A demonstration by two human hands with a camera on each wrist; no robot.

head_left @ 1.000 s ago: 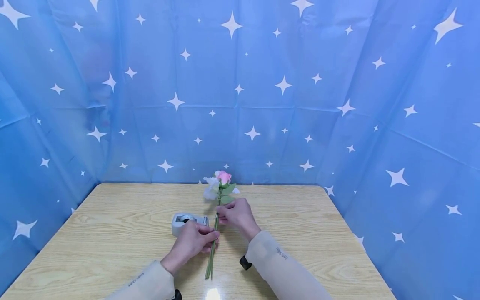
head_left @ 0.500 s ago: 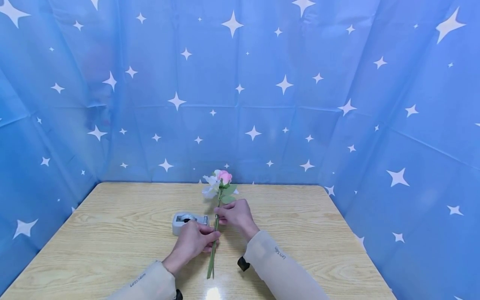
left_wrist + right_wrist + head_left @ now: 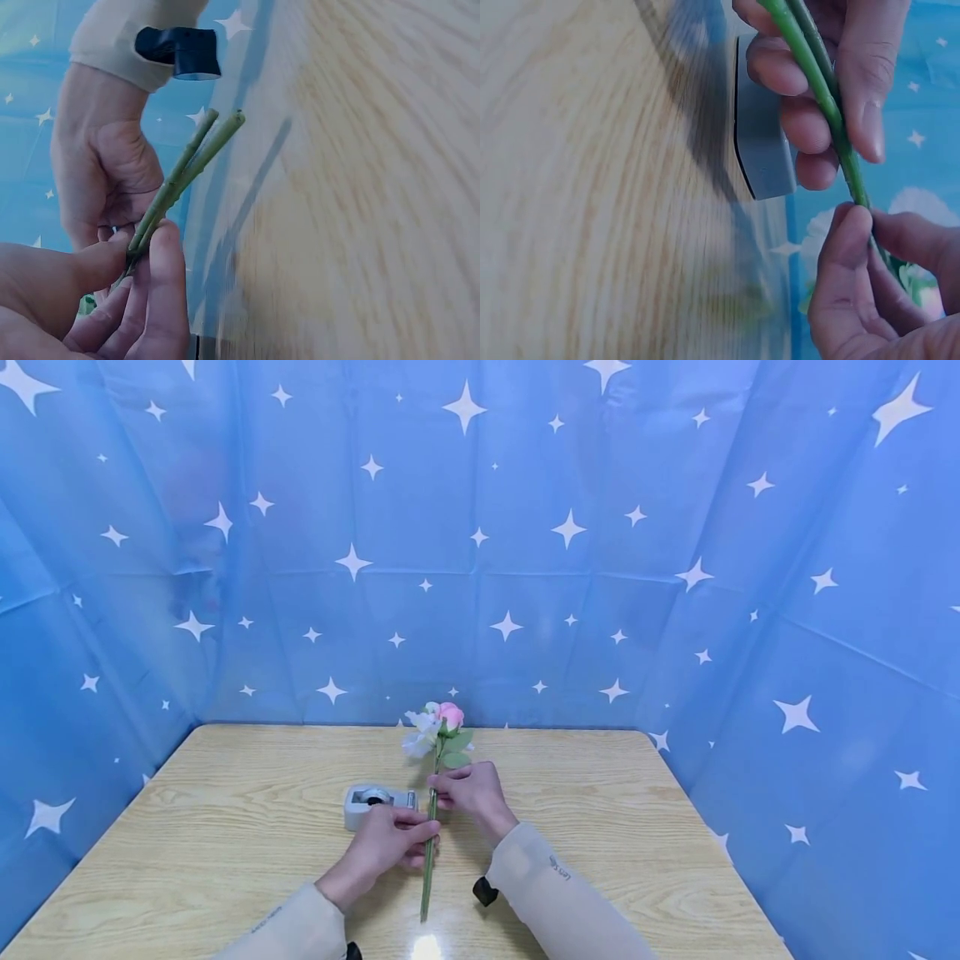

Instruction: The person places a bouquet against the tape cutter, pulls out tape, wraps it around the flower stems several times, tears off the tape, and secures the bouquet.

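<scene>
In the head view a small bunch of flowers, a pink rose [image 3: 450, 717] and white blooms [image 3: 422, 735] with green leaves [image 3: 456, 759], points toward the table's far edge. Its long green stems [image 3: 427, 885] run down toward the person. My left hand [image 3: 386, 839] pinches them about midway between thumb and fingers. Higher up, just under the leaves, my right hand [image 3: 471, 793] pinches the same stems. From the left wrist, two cut stem ends [image 3: 202, 146] stick out past the left fingers, slightly apart. In the right wrist view, the stems [image 3: 821, 94] pass between both hands.
A pale grey tape dispenser [image 3: 356, 810] with a roll of tape stands directly behind the left hand, partly covered by it. The wood-grain table [image 3: 247, 802] backs onto a blue curtain [image 3: 480, 610] with white stars. Each wrist carries a black device.
The lower stem ends have swung slightly right and come closer together in the head view. The blooms have tilted a little left. Both hands keep their hold, nearly in place.
</scene>
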